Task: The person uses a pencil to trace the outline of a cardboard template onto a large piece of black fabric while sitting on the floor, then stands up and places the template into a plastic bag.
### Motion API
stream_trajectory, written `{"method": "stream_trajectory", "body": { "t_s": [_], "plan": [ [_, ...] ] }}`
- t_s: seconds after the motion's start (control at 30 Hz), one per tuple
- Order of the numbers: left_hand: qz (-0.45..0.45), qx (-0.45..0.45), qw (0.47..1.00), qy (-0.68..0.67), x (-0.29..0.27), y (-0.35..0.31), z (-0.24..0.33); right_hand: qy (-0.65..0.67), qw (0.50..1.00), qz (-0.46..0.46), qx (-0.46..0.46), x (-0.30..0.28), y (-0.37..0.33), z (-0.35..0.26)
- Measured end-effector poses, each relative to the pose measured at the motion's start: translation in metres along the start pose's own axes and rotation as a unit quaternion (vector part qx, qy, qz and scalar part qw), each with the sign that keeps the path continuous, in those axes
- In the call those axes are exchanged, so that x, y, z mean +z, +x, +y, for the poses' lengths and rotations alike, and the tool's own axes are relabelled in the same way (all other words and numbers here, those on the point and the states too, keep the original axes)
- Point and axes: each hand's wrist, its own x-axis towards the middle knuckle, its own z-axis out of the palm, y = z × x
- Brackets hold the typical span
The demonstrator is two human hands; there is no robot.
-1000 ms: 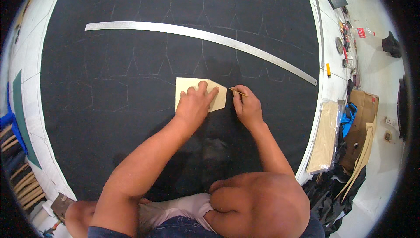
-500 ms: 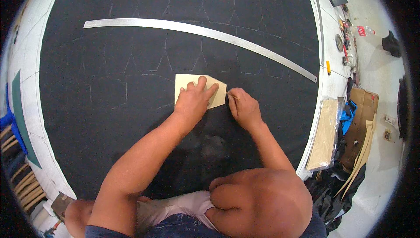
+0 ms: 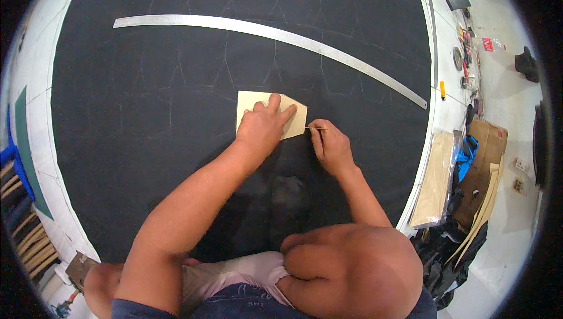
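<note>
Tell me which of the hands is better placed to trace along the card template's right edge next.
Right. The right hand holds the thin marking stick at the card template's right edge, while the left hand lies flat on it, pinning it to the black cloth.

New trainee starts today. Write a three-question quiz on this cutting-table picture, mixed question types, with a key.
1. True or false: the left hand lies flat on the tan card template.
2. What does the right hand hold? A) scissors B) a thin marking stick C) a brush
3. Fill in: a long metal ______ lies on the black sheet beyond the hands.

Key: 1 true; 2 B; 3 ruler.
</note>
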Motion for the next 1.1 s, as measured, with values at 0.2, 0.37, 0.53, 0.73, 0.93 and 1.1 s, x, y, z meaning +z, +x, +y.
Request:
{"method": "stream_trajectory", "body": {
  "t_s": [0.2, 0.37, 0.53, 0.73, 0.93, 1.1],
  "plan": [
    [-0.008, -0.002, 1.000, -0.015, -0.003, 0.001, 0.001, -0.001, 1.000, -0.013, -0.009, -0.001, -0.002, 0.003],
    [0.002, 0.001, 1.000, -0.001, -0.001, 0.000, 0.000, 0.017, 1.000, 0.010, -0.011, 0.002, -0.005, 0.004],
    [0.007, -0.003, 1.000, -0.005, 0.000, 0.001, -0.001, 0.041, 0.999, 0.031, -0.016, 0.005, -0.009, 0.006],
    [0.008, -0.003, 1.000, -0.001, -0.001, 0.000, -0.002, 0.037, 0.998, 0.033, -0.043, 0.006, -0.007, 0.006],
    [0.011, 0.000, 1.000, -0.002, 0.000, 0.001, -0.001, 0.016, 0.996, -0.022, -0.080, 0.012, -0.005, -0.006],
    [0.020, 0.013, 1.000, 0.006, 0.002, 0.000, -0.005, 0.037, 0.996, -0.032, -0.077, 0.019, -0.001, -0.017]
  ]
}}
